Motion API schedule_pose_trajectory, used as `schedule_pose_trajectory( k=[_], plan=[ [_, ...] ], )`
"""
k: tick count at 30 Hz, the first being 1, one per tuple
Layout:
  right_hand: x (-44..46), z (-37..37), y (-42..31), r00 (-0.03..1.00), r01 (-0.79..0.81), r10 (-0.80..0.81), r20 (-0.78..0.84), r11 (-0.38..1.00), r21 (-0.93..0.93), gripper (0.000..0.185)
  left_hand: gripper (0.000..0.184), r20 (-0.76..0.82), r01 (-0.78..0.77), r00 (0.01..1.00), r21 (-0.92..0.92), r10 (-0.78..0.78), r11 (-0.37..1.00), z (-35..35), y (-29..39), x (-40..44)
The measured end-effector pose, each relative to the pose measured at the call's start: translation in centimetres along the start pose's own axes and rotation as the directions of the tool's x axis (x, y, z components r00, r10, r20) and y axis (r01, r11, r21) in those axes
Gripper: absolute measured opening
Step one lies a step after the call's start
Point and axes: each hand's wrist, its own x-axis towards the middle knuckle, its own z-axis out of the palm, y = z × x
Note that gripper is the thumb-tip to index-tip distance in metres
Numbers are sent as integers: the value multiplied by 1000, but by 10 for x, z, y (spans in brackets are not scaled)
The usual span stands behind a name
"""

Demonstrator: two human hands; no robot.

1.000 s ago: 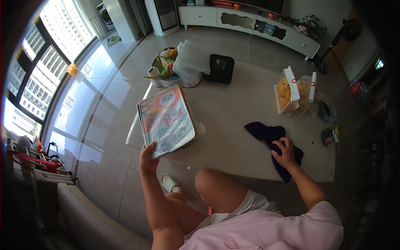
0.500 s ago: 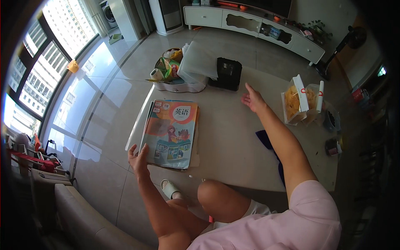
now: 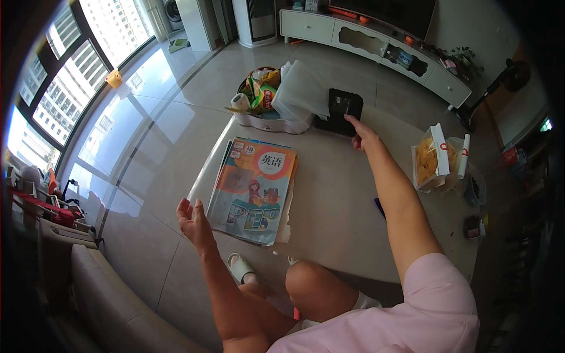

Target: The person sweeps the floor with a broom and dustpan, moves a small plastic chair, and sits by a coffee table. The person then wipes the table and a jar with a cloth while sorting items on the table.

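My right hand (image 3: 366, 136) reaches across the table to a black plastic container (image 3: 344, 107). Its thumb lies on the container's near edge, and the fingers curl below, partly hidden. To the left of the books, past the table edge, my left hand (image 3: 193, 221) hovers with fingers apart, holding nothing. A stack of books (image 3: 254, 191) lies on the table between my hands, topped by an orange and blue textbook. Beside the black container, a translucent plastic bin (image 3: 301, 91) leans over a white organizer tray (image 3: 268, 123) holding snack packets and a roll.
The pale table (image 3: 338, 217) carries a bag of yellow snacks (image 3: 426, 162) and a small jar (image 3: 472, 226) at its right. A dark cloth (image 3: 379, 207) shows partly behind my right forearm. A sofa (image 3: 118, 300) stands at lower left, a white TV cabinet (image 3: 309, 26) at the back.
My right hand has moved forward from open space to the black container and closed at its near edge. My left hand stays beside the books. The view has shifted slightly.
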Motion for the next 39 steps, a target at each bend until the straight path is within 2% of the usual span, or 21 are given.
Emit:
schedule_pose_trajectory(
  k=[3,9,12,15,18,22,24,26,29,31,32,35,36,39],
  plan=[
    [-14,-14,14,999,-32,32,25,999,26,80,40,-10,-9,1000,17,9,1000,2,-2,-1],
    [-54,-60,53,996,89,-90,6,993,77,73,37,7,-34,999,-5,34,999,8,10,-10],
    [-80,-88,75,997,77,-73,-33,989,126,65,36,57,-43,997,-74,48,996,14,6,-13],
    [-104,-117,101,998,50,-54,17,982,184,57,34,87,-28,996,-90,36,996,19,9,-19],
    [-119,-144,129,997,-5,-18,80,961,275,49,34,166,59,986,-163,-32,985,24,17,-26],
    [-164,-158,149,989,-13,-44,138,922,388,42,40,375,167,925,-274,-54,947,36,29,-41],
    [-181,-154,152,989,-12,-50,143,915,403,41,43,569,284,819,-287,-75,915,46,33,-52],
    [-203,-140,146,986,-14,-52,156,918,396,40,47,734,426,670,-258,-111,867,56,38,-68],
    [-227,-107,126,888,98,-224,402,945,311,44,55,900,663,403,-164,-163,730,62,51,-86],
    [-240,-76,114,825,181,-247,508,967,177,50,61,959,806,236,-105,-154,583,61,53,-89],
    [-242,-61,112,810,221,-237,536,971,94,52,65,981,856,165,-92,-101,509,59,44,-85],
    [-246,-16,115,760,317,-209,615,946,-70,62,66,891,606,444,-217,-99,765,61,41,-91],
    [-245,-7,118,742,342,-197,641,933,-109,67,60,841,600,515,-215,-166,770,59,42,-90],
    [-222,4,104,641,66,-47,766,998,7,91,51,793,692,563,-297,-233,658,44,50,-79]
  ],
)
